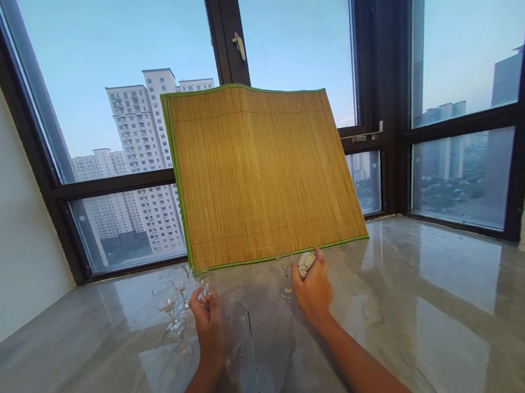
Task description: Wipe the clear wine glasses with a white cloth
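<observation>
The pale piece [306,264], perhaps a cloth, is pinched between thumb and forefinger of the right hand [317,287], the grip being closed just to the piece's width. By the thumb a small glass [286,285] is seen upright; whether it is touched cannot be told. The fingers of the left hand [212,326] are half curled, with a narrow gap left at the tips; just beyond them a second glass [204,279] is partly hidden, and whether it is held cannot be told. Two more glasses [166,296] [180,280] are stood close together to the left, all on the glossy counter [393,342]. Behind, the mat [265,177] is leaned at a tilt against the window [290,20], its lower edge being set near the glasses

As judged, the glass by the right thumb could be tipped if the knuckles were swung leftward, and those at the left knocked together by a careless turn of the wrist; the mat could be made to slide if its foot were nudged

The right forearm is stretched in long and slanting from the lower right, while the left is brought up steeply, wrist bent slightly
</observation>
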Tool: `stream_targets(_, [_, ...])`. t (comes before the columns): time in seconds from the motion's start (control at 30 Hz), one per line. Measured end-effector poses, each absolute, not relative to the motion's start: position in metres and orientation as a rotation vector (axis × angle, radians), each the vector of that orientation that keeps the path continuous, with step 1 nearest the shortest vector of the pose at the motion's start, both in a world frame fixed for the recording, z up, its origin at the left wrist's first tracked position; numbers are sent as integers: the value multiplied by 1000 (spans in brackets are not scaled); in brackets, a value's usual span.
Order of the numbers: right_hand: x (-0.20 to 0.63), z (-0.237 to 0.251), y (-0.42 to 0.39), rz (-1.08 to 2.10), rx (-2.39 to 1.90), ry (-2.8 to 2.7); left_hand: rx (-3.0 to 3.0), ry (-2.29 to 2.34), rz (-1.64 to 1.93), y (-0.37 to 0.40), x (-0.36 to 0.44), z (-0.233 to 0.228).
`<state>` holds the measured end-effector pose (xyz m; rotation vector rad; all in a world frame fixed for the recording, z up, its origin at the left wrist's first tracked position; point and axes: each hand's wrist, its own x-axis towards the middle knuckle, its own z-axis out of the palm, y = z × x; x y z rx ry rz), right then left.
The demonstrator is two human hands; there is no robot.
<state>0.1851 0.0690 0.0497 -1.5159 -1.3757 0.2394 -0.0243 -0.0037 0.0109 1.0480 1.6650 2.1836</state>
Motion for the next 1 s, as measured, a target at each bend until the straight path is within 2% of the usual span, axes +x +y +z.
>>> stream_targets(0.13, [176, 42, 66, 293, -1569, -1654, 1186, 1648, 2129, -8, -17, 11])
stream_targets(0.43, [169, 29, 71, 175, -1592, -2153, 1203, 1642, 2078, -8, -14, 10])
stream_targets(0.8, [169, 21, 79, 208, -1437, -2257, 1324, 1755, 2045, -5, -17, 4])
stream_targets(1.0, [168, 30, 78, 82, -1443, -2163, 1505, 1925, 1970, -5, -21, 5])
